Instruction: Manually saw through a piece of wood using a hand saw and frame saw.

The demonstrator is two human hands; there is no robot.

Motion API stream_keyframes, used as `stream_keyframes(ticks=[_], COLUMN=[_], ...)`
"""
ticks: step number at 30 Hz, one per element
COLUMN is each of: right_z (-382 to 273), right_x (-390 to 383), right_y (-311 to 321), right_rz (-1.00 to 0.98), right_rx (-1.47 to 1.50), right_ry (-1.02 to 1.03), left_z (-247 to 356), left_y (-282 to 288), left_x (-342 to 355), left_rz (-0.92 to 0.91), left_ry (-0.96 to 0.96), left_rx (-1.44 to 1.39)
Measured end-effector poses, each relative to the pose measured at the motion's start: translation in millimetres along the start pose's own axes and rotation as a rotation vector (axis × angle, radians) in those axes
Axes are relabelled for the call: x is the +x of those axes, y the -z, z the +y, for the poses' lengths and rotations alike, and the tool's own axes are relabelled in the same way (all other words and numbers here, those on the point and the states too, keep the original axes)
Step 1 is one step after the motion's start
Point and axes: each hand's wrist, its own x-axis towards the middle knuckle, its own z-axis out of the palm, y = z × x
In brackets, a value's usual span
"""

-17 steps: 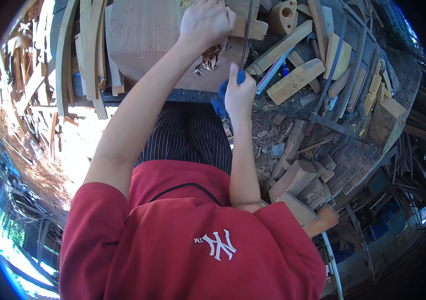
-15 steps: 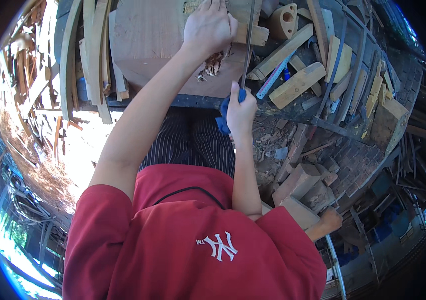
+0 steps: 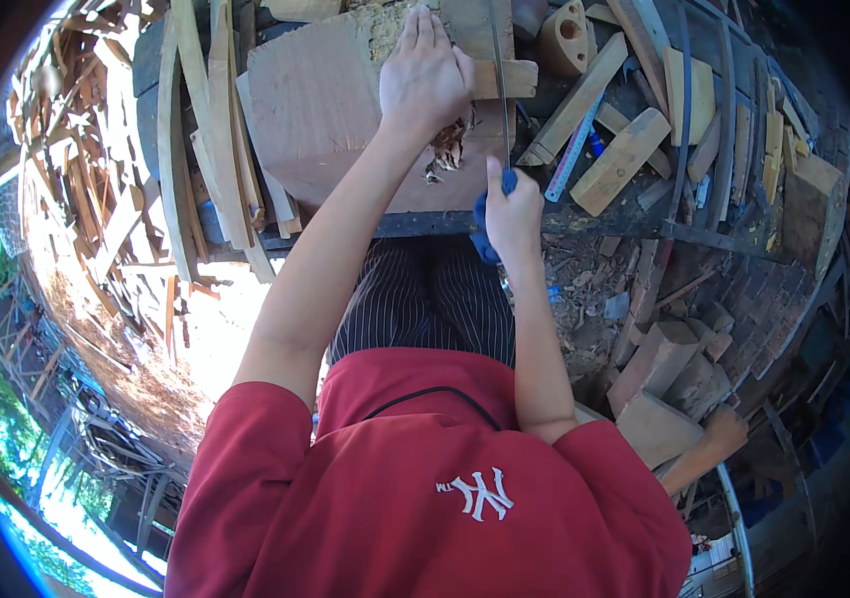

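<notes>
My left hand (image 3: 425, 88) lies with fingers stretched forward over a small wooden piece (image 3: 517, 80), whose end sticks out to the right from under it. Beneath is a broad wooden board or block (image 3: 315, 110) at the bench's near edge. My right hand (image 3: 515, 214) is wrapped round the blue handle of a saw, thumb along its top. The thin saw blade (image 3: 498, 95) runs away from me and crosses the wooden piece just right of my left hand. Sawdust (image 3: 390, 35) lies by my left fingertips. Brown, ragged flakes (image 3: 448, 149) show below that hand.
Long wooden strips (image 3: 211, 130) lean at the left. On the right lie wood offcuts (image 3: 622, 161), a pale measuring strip (image 3: 574, 149) and a drilled wooden block (image 3: 565, 38). Wooden blocks (image 3: 654, 364) are heaped on the floor at right. A person's hand (image 3: 724, 434) shows beyond my right sleeve.
The whole view has shifted, putting things farther right and lower. Against the bench, my right hand and the saw have moved slightly forward. My left hand stays on the wooden piece.
</notes>
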Motion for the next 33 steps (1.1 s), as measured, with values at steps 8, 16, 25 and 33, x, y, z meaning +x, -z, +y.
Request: stream_keyframes(ticks=[8, 16, 25, 33], right_z=[3.8, -3.6, -8.9, -27.8], right_x=[-6.6, 12.5, 26.7, 32.8], right_y=[-1.4, 4.0, 3.1, 13.5], right_rz=[-0.016, -0.110, -0.138, -0.210], right_rx=[0.027, 0.046, 0.063, 0.088], right_ry=[-0.047, -0.065, -0.075, -0.159], left_z=[-9.9, -4.9, -5.4, -11.5], left_y=[-16.7, -17.2, -14.7, -14.9], left_x=[2.4, 4.7, 8.2, 6.6], left_rz=[0.050, 0.076, 0.038, 0.089], left_ry=[-0.013, -0.077, -0.077, -0.066], left_rx=[0.021, -0.037, -0.028, -0.006])
